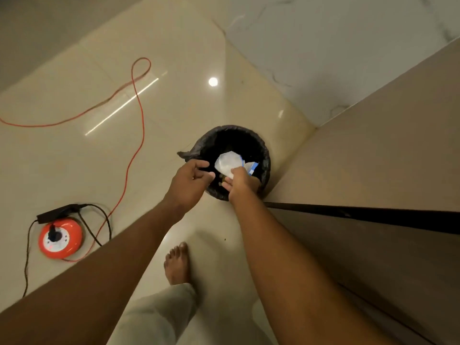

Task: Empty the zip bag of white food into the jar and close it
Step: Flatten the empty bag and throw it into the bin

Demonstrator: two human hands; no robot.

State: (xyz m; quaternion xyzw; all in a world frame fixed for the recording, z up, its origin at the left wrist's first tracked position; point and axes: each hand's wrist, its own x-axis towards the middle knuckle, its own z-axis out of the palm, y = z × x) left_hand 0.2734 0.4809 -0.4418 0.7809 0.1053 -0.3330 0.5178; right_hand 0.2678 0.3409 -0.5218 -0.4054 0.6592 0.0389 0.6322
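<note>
A crumpled clear zip bag [227,163] with a blue strip hangs over the mouth of a black-lined bin [263,155] on the floor. My right hand [240,183] pinches the bag's lower edge above the bin's near side. My left hand [191,179] hovers just left of the bag at the bin's left rim, fingers curled and holding nothing that I can see. No jar is in view.
An orange cable reel [61,241] with a black plug and adapter sits on the glossy floor at the left, its orange cord [139,115] looping away. A beige cabinet [385,165] runs along the right. My bare foot [177,262] stands below the hands.
</note>
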